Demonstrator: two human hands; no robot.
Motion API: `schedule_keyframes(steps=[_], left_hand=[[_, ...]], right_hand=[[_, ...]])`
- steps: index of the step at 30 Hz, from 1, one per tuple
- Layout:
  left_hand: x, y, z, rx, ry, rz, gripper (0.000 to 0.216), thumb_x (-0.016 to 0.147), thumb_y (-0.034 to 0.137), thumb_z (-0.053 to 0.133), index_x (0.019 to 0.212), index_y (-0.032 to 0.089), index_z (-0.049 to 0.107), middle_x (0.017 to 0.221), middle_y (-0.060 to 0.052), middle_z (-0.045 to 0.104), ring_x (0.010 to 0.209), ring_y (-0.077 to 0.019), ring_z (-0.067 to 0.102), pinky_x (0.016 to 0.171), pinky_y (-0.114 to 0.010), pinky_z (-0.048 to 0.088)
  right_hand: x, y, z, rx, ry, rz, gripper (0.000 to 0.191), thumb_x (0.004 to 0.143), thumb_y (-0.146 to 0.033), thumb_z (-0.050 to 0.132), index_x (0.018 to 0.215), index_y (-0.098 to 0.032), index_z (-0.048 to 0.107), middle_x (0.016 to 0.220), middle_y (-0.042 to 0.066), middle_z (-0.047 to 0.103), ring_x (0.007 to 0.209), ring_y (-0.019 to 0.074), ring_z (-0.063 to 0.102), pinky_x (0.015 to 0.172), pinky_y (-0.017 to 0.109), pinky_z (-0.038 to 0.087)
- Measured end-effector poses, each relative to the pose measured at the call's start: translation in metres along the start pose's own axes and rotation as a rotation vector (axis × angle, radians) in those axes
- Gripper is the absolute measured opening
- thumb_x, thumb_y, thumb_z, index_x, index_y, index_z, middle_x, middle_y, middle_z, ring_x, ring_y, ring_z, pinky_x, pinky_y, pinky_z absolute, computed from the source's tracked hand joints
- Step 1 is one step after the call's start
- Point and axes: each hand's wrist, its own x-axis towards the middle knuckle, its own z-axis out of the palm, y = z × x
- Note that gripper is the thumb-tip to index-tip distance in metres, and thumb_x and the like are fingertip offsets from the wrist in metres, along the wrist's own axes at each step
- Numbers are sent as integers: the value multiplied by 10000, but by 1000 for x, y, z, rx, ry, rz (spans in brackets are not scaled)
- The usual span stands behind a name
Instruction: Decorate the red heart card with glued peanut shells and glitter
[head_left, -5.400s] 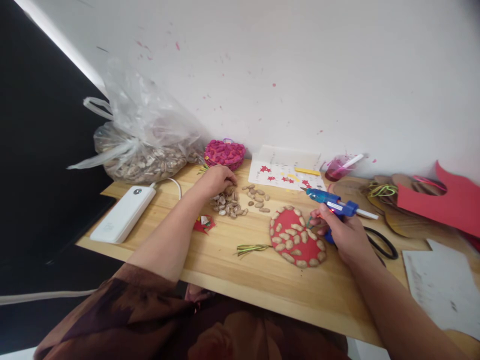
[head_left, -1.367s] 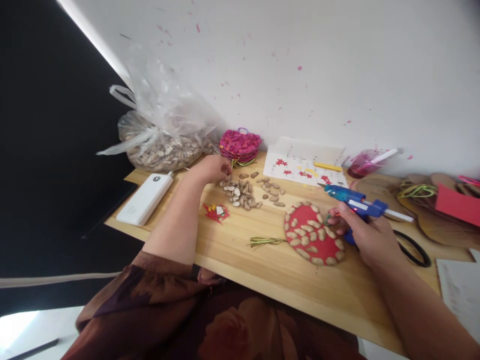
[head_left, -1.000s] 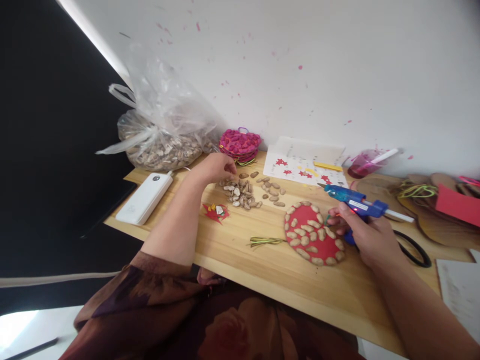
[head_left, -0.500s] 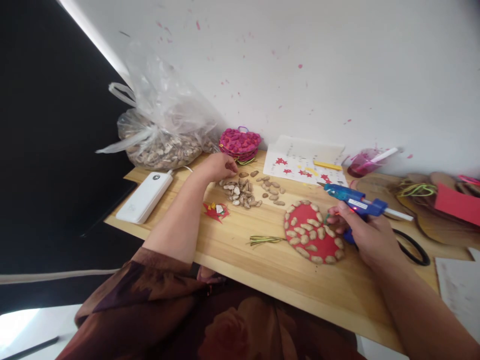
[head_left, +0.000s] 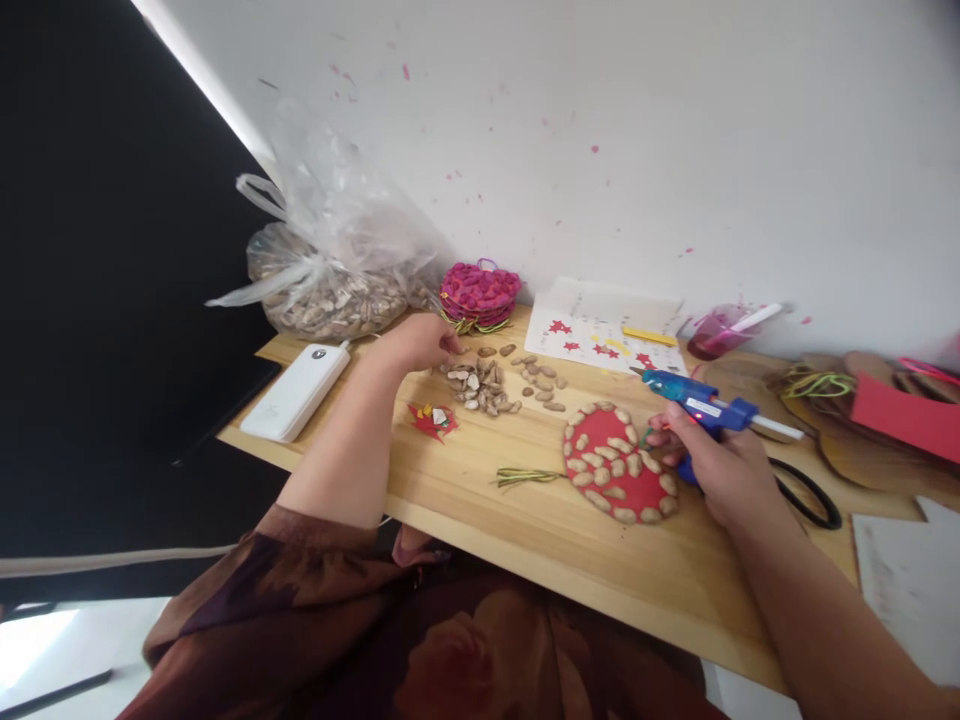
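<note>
My right hand (head_left: pixel 724 455) is wrapped round the grip of a blue glue gun (head_left: pixel 697 400), a white glue stick jutting from its back and its nozzle pointing left. Below the nozzle lies a red round card (head_left: pixel 604 430) edged and partly covered with peanut shells. A green and yellow tassel (head_left: pixel 529 477) trails from its left side. At the back left of a pile of peanut shells (head_left: pixel 487 385), my left hand (head_left: pixel 424 343) has its fingers curled together; anything between them is hidden.
A plastic bag of shells (head_left: pixel 330 290) stands at the back left, behind a white power bank (head_left: pixel 296 392). Pink shell-covered rounds (head_left: pixel 481 292), paper with red stars (head_left: pixel 562 350), a cup of pink liquid (head_left: pixel 716 335) and brown cardboard (head_left: pixel 832 430) line the back and right. Red scraps (head_left: pixel 435 422) lie near the front.
My left hand has shifted slightly left at the edge of the shell pile. The view has moved a little; my right hand keeps its grip on the glue gun.
</note>
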Motion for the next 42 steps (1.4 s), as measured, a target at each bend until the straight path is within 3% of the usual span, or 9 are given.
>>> schedule_keyframes(steps=[6,11,18,22,29,33,37,42], left_hand=[[-25,3,10,78,51,19,282,735,158,640,948,221,814,937,-39,802,818,-204,714,753,-233,518],[-40,-1,23,60,131,35,429,762,142,583,1141,199,776,1091,-60,781,945,-210,722,877,-263,537],[-42,-2,39,-6,268,-21,333,831,168,566,1062,187,805,1137,-89,772,1071,-239,696,1004,-308,506],[-38,-5,43,-79,345,-108,336,898,206,541,1123,182,791,1140,-90,779,1057,-240,707,984,-305,510],[-25,-8,51,-195,363,-179,268,913,293,594,1048,178,794,875,-44,799,778,-185,708,749,-257,533],[-29,-7,49,-170,408,-211,199,865,254,647,938,167,809,900,-76,799,823,-223,707,797,-302,527],[-35,-3,45,-147,447,-161,264,892,211,592,1061,179,792,1058,-78,791,939,-223,710,896,-308,520],[-36,4,45,-117,342,-44,271,834,159,650,1050,211,805,1056,-52,792,974,-202,714,928,-272,522]], right_hand=[[1,0,2,20,7,25,365,698,-522,827,853,-221,691,789,35,733,636,204,700,437,263,511],[0,0,2,36,18,31,347,694,-501,828,844,-214,703,777,39,729,606,187,683,422,250,500],[2,1,3,31,20,30,323,712,-474,811,861,-208,704,769,28,721,601,175,682,426,235,497],[-1,-2,4,26,13,22,325,716,-470,812,859,-202,695,776,29,725,590,166,673,431,236,490],[0,-2,4,21,20,21,329,706,-475,814,851,-204,696,758,33,725,583,184,682,425,252,494],[0,-1,3,19,11,17,303,723,-464,805,857,-214,699,777,36,732,593,187,688,434,260,508],[1,1,3,16,0,16,315,718,-474,811,855,-216,695,786,38,735,607,190,696,432,255,512],[2,2,3,15,4,17,289,734,-460,797,851,-216,695,772,33,732,612,192,698,433,254,512]])
